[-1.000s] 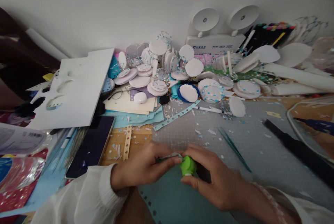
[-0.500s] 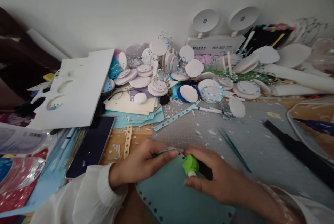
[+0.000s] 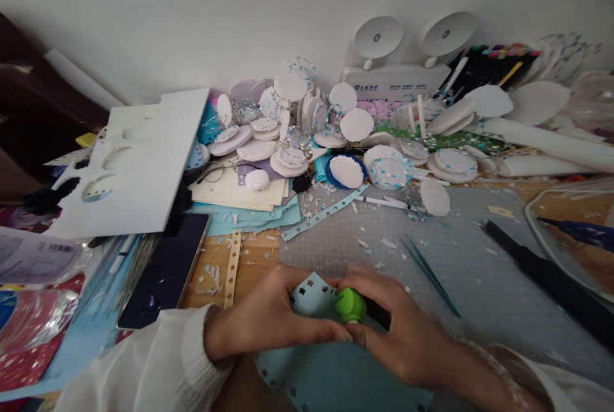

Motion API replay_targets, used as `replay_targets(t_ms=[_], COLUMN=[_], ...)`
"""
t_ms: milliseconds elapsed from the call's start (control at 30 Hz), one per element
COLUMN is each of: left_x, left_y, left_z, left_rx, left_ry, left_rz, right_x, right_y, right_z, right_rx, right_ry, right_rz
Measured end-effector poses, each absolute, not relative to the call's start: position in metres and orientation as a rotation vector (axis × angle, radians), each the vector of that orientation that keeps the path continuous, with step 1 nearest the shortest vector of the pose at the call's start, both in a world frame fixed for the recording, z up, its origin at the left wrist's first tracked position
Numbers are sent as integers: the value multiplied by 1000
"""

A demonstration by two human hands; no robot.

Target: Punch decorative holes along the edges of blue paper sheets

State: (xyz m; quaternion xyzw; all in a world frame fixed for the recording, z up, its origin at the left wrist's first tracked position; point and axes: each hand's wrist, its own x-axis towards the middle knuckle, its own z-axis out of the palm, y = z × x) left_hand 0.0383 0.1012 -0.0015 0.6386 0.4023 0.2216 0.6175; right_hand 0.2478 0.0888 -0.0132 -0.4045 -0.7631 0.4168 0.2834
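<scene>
A small green craft punch (image 3: 350, 305) sits on the edge of a light blue paper sheet (image 3: 330, 377) that has star-shaped holes along its border. My right hand (image 3: 400, 332) is closed around the punch, thumb and fingers wrapped on its sides. My left hand (image 3: 271, 319) pinches the blue sheet right beside the punch, with an upturned corner of paper showing above my fingers. Both hands work low in the view, over a grey cutting mat (image 3: 446, 271).
A pile of white foam discs (image 3: 345, 137) fills the back. A white board with cut-outs (image 3: 139, 162) and a dark tablet (image 3: 165, 268) lie left. Punched blue strip (image 3: 323, 212), tweezers (image 3: 429, 274), a pen (image 3: 384, 202) and a black tool (image 3: 547, 277) lie on the mat.
The blue sheet has been turned and pushed up, so a punched corner now sticks up between my hands. My left thumb has moved in against the green punch.
</scene>
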Motion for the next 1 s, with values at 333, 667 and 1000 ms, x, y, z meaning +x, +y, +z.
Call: replay_targets(t_ms=[333,667,1000], left_x=[47,32,28], left_y=[94,110,115], left_z=[-6,2,6], left_rx=[1558,1643,1646], left_ry=[977,865,928], left_rz=[567,581,564], right_x=[243,249,258], right_y=[90,98,101], right_z=[-13,-9,-8], right_rx=[-1081,-1107,-1153], right_ry=[-2010,-2058,-2141], right_rz=[1103,1218,1288])
